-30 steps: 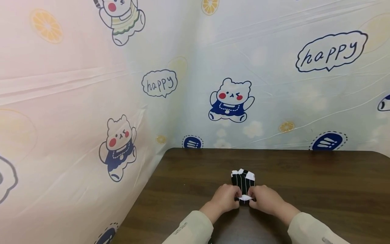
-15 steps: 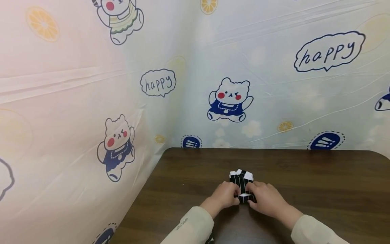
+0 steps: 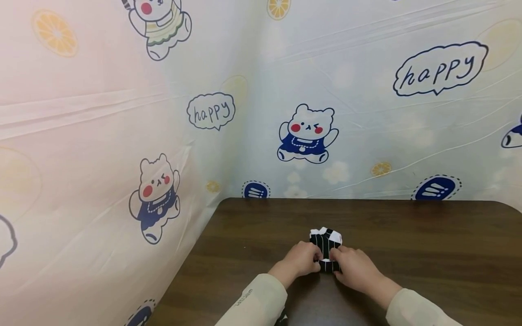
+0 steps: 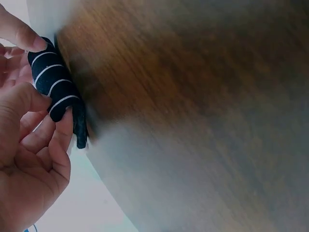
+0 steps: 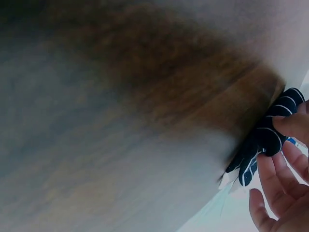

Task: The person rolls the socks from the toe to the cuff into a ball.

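Note:
A pair of black socks (image 3: 325, 244) with thin white stripes and white patches at the far end lies on the brown table. Its near end is turned over into a thick roll, with a sliver of white above it. My left hand (image 3: 302, 259) pinches the left end of this roll between thumb and fingers. At the right end, my right hand (image 3: 356, 268) does the same. In the left wrist view the striped roll (image 4: 54, 79) shows between thumb and fingers. The right wrist view has the right thumb pressing on the roll (image 5: 265, 130), fingers beneath.
The brown wooden table (image 3: 428, 244) has rounded far corners. Patterned fabric (image 3: 359, 90) with cartoon bears hangs behind it and along its left side. Another black-and-white item (image 3: 282, 318) is partly hidden by the left sleeve (image 3: 261, 301).
The white opening at the socks' near end has narrowed as the black striped edge was turned over it. The right fingers shifted up, then settled back at the roll. Both hands stay near the same spot.

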The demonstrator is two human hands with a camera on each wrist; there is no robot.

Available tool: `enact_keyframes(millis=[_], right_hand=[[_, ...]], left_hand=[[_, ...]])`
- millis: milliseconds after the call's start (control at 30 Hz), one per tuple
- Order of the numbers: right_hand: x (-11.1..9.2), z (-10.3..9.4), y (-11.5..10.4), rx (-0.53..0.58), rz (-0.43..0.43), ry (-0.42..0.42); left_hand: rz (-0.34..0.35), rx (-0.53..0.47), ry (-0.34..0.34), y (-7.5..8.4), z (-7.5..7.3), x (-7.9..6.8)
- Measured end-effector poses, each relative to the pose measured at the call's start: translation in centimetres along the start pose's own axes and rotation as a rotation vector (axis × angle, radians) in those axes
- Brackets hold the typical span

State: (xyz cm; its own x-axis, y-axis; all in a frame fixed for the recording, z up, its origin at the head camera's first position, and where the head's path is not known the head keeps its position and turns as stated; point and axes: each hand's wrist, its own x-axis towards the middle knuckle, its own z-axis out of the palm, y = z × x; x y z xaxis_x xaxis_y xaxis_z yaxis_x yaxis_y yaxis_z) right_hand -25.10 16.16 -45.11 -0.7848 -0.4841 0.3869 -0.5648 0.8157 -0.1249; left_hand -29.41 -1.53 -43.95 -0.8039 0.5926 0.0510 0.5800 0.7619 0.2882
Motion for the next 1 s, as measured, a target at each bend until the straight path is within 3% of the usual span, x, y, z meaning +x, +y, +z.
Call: enact_keyframes(millis=[367, 567, 1000], right_hand=[[0.4, 0.2, 0.1, 0.068, 0.079, -0.059], [0.8, 0.1, 0.1, 0.137, 0.14, -0.104], [0.9, 0.1, 0.3, 0.198, 0.199, -0.129]], left_hand=[[0.035, -0.04, 0.081, -0.5, 0.2, -0.7], [0.067, 0.039, 0.139, -0.2, 0.0, -1.3], [0.135, 0.189, 0.173, -0.1, 0.5, -1.9]])
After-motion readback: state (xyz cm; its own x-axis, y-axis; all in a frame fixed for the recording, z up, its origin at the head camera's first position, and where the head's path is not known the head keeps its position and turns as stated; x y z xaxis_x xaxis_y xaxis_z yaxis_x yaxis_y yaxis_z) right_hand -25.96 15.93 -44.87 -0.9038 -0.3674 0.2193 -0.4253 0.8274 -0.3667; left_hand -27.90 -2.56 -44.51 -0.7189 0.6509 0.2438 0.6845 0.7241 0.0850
